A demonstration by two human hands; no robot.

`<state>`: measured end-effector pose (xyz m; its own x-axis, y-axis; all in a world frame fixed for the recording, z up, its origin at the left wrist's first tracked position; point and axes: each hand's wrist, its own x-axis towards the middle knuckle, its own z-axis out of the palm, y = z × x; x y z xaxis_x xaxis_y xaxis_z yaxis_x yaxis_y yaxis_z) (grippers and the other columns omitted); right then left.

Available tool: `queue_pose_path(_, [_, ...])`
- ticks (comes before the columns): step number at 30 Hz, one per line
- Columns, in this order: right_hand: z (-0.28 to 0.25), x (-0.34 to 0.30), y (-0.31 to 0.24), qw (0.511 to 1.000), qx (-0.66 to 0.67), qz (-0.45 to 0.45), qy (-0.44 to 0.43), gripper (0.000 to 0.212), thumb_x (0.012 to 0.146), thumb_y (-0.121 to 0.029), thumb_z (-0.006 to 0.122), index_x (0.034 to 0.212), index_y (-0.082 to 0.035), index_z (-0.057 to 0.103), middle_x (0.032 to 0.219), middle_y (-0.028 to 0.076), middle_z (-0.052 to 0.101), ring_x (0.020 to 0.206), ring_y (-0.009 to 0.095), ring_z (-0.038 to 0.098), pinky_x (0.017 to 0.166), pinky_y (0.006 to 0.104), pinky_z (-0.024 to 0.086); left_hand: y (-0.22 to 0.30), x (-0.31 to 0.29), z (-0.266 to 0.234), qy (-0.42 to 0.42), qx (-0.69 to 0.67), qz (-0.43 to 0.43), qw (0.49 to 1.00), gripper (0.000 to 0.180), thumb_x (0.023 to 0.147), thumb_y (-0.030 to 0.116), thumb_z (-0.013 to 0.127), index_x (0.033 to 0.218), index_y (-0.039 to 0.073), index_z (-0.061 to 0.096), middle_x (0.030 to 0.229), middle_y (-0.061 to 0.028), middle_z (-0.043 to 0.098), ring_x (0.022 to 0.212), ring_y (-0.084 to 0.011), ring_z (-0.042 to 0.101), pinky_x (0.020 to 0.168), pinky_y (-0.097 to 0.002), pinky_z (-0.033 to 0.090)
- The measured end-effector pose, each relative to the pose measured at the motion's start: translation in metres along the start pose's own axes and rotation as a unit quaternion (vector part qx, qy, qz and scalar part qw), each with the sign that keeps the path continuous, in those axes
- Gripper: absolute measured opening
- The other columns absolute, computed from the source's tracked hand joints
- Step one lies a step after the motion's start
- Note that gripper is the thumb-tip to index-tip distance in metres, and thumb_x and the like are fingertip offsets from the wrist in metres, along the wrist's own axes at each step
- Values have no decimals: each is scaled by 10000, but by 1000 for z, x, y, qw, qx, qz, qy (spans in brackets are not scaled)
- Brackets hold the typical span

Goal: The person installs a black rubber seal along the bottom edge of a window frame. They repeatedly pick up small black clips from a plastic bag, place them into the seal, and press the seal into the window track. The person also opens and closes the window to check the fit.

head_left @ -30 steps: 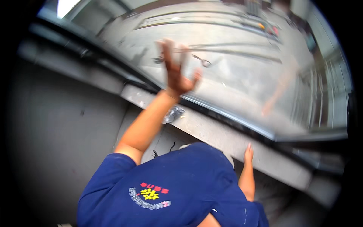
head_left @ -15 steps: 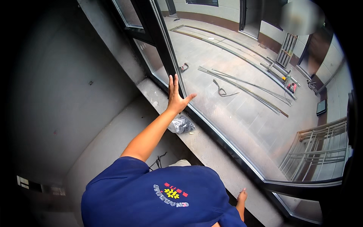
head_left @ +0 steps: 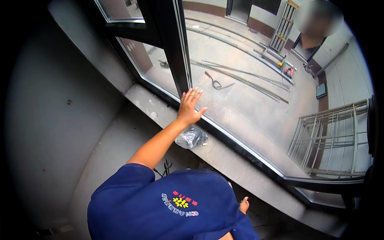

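Observation:
My left hand (head_left: 191,107) reaches forward with fingers spread. Its fingertips lie at the foot of the dark upright of the window frame (head_left: 182,60), where it meets the bottom rail; the thumb points out toward the large glass pane (head_left: 244,110). Below this hand, a clear plastic bag (head_left: 191,138) with dark contents rests on the grey sill (head_left: 228,162). My right hand (head_left: 244,205) hangs low beside my body, apart from the sill. Most of its fingers are hidden, and nothing held shows there.
Beyond the glass, long metal bars (head_left: 248,82) lie on the paved ground. A ladder (head_left: 284,26) leans at the far wall, and a metal grille (head_left: 332,138) stands at the right. A grey wall (head_left: 52,104) rises on my left. Dark cables (head_left: 166,167) stick up below the sill.
The view has shifted. My left hand's fingers, stretched upward before, now lie lower and flatter against the frame. My right hand has moved left, away from the sill.

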<state>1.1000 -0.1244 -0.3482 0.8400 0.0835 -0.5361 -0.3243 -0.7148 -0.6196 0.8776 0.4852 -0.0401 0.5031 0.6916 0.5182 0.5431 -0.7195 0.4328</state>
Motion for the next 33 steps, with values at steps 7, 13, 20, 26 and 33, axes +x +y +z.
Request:
queue_pose_path(7, [-9,-54,-44,997,-28,-60,-46,430,997,-454,577,791,-76,573,656,-17,504,524,76,453,482,249,370,-156,-120,39,-75,-39,-309,947,440,854,335,707,1189,50,679,1193,-185,681,1132,-364,628,968,-423,494])
queue_pose_path(13, [-51,-62,-73,993,-58,-16,-103,422,1011,-440,556,811,-69,554,646,-21,497,533,79,464,491,248,376,-217,-177,62,-210,55,-472,854,336,872,289,678,1133,84,725,1113,-152,721,1060,-325,678,936,-409,522])
queue_pose_path(20, [-79,-102,-95,989,-102,-21,-106,386,1018,-402,557,864,-50,584,696,-30,501,589,69,458,530,241,374,-256,-159,134,-233,19,-477,847,307,870,251,699,1164,167,721,1188,-134,693,1119,-329,646,954,-427,516])
queue_pose_path(26, [-94,-150,-119,981,-172,11,-90,396,1015,-405,562,910,-26,613,667,-24,502,582,77,462,547,254,391,-262,-151,198,-199,27,-437,877,323,860,212,713,1183,197,710,1188,-107,657,1085,-340,642,915,-440,529])
queue_pose_path(33, [-96,-177,-134,967,-244,51,-56,420,1015,-402,565,848,-19,598,649,-12,521,568,79,469,541,261,399,-263,-150,232,-169,57,-396,901,254,874,208,697,1126,182,719,1124,-96,640,1019,-339,649,861,-440,538])
